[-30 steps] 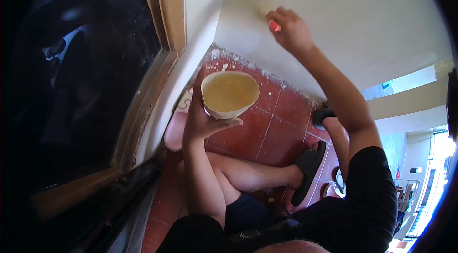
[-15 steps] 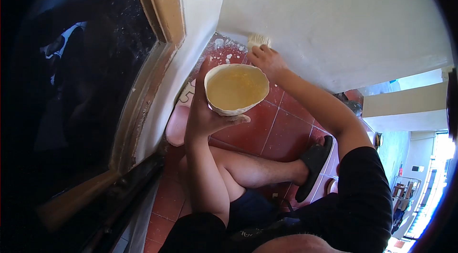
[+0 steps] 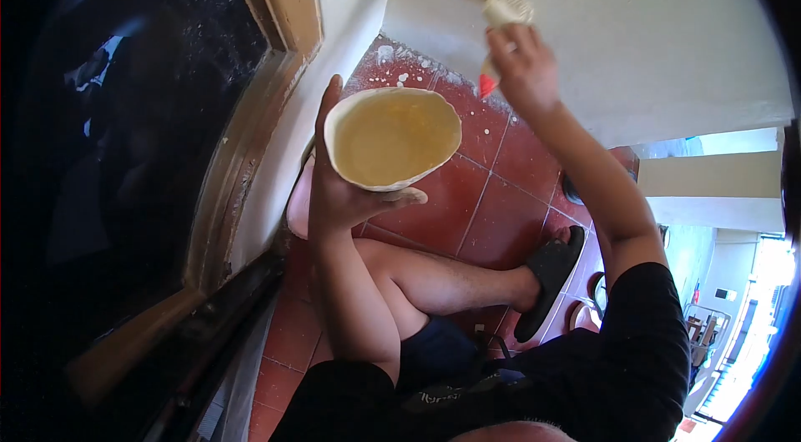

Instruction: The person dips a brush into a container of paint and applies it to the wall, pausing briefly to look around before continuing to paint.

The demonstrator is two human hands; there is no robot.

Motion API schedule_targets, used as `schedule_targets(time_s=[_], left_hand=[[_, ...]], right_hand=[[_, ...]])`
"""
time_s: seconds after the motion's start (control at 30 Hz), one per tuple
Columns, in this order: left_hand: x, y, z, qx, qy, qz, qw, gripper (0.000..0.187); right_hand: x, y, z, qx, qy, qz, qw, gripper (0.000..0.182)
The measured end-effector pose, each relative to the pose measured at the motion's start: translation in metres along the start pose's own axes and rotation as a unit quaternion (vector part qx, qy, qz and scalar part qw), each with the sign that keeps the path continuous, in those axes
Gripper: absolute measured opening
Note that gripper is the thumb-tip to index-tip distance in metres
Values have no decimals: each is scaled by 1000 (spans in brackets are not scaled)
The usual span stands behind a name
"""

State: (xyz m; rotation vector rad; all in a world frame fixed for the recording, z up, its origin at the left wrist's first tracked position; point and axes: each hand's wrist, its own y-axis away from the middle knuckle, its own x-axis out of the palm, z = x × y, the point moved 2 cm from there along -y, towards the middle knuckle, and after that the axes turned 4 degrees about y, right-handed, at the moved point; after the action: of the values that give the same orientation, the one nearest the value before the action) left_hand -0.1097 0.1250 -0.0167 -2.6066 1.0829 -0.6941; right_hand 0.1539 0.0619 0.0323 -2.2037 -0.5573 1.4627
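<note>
My left hand [image 3: 338,188] grips a round tub of pale yellow paint [image 3: 392,142] from its side and underside, the thumb near the lower rim. Dried paint coats the tub's uneven rim, and its open top faces me. In my right hand [image 3: 526,67] is a paintbrush [image 3: 508,5], fingers closed round its handle, whose red end shows below the fist. Its cream, paint-loaded bristles point upward and overlap the pale wall [image 3: 634,50] in this view, up and right of the tub.
Red floor tiles [image 3: 450,200] carry white paint splatters [image 3: 385,54] along the wall's foot. A brown wooden frame [image 3: 288,8] and dark glass stand at the left. A pink object [image 3: 299,208] lies behind my left wrist. My sandalled foot [image 3: 551,283] rests at the right.
My right hand has lifted the brush from the wall's foot, up and to the right. The tub in my left hand has shifted slightly left and up.
</note>
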Motion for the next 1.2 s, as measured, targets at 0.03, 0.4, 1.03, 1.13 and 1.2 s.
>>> schedule_targets(time_s=[0.03, 0.4, 1.03, 1.13, 1.2], left_hand=[[0, 0, 0, 14, -15, 5, 1000, 143], [-14, 2, -2, 43, -96, -2, 994, 145], [-2, -2, 8, 22, -110, 44, 993, 144], [-5, 3, 9, -5, -73, 13, 997, 145], [-6, 6, 7, -3, -68, 8, 998, 144]], right_hand=[[21, 13, 4, -25, -4, 27, 999, 26], [98, 58, 44, -29, -141, 228, 963, 28], [123, 53, 10, 17, -147, 249, 957, 36], [91, 39, 15, 38, -132, 152, 979, 28], [74, 35, 24, 58, -144, 160, 975, 31]])
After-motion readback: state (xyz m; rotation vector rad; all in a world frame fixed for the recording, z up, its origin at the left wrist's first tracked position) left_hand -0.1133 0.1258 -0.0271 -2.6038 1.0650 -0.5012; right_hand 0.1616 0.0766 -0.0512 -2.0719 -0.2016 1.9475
